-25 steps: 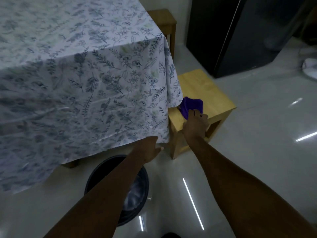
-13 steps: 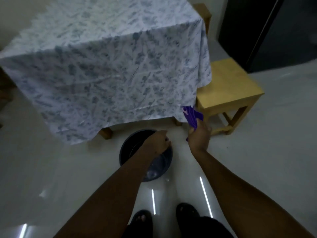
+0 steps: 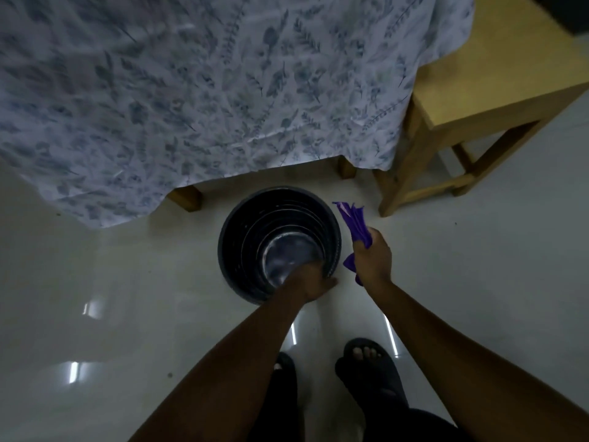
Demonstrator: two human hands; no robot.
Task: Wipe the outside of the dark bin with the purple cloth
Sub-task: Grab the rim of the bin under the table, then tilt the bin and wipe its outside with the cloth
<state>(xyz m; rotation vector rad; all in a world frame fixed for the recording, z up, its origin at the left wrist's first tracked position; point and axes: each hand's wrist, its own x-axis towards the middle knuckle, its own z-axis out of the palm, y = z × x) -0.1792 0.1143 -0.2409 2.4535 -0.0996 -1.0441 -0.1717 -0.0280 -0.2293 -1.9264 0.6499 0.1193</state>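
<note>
The dark bin (image 3: 245, 228) stands upright on the pale floor just in front of the covered table, and I look straight down into it. My left hand (image 3: 314, 282) grips its near rim, fingers curled inside and thumb outside. My right hand (image 3: 373, 260) is closed on the purple cloth (image 3: 355, 223), held just right of the bin at rim height. Cloth ends stick out above and below my fist. The cloth is close to the bin's right side; whether it touches is unclear.
A table under a leaf-patterned cloth (image 3: 207, 90) overhangs the space behind the bin, with wooden legs (image 3: 186, 197) showing below. A wooden stool (image 3: 478, 100) stands at the right. My sandalled feet (image 3: 366, 368) are on the glossy floor near the bin.
My view has tilted down onto the bin. My left hand has taken hold of the bin's rim. My right hand has carried the cloth from the stool down beside the bin.
</note>
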